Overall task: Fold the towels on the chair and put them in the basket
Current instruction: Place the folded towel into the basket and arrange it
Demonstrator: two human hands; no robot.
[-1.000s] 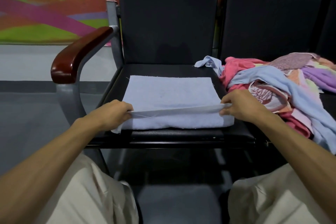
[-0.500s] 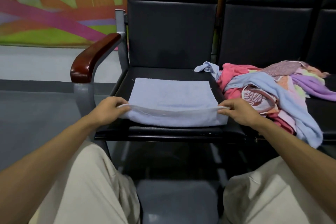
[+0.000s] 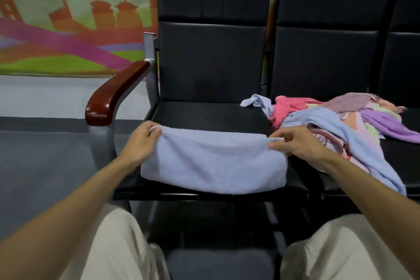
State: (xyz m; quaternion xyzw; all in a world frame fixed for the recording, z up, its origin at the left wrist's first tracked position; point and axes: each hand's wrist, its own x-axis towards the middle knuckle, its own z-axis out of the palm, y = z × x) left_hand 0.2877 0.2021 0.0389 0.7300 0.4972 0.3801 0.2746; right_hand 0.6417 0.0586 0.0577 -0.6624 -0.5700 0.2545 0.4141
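A light blue towel (image 3: 213, 163) lies folded across the front of the black chair seat (image 3: 204, 113). My left hand (image 3: 141, 141) pinches its upper left corner and my right hand (image 3: 293, 143) pinches its upper right corner, so the top edge is stretched between them a little above the seat. A heap of unfolded towels (image 3: 336, 125) in pink, blue, purple and patterned cloth covers the neighbouring seat to the right. No basket is in view.
A brown wooden armrest (image 3: 113, 95) on a grey frame stands left of the seat. Black backrests rise behind both seats. A painted wall and grey floor lie to the left. My knees in beige trousers are at the bottom.
Both hands have carried the towel's near edge up and away over the rest of the towel, so it now lies shorter, folded at the seat's front. The camera has tilted upward.
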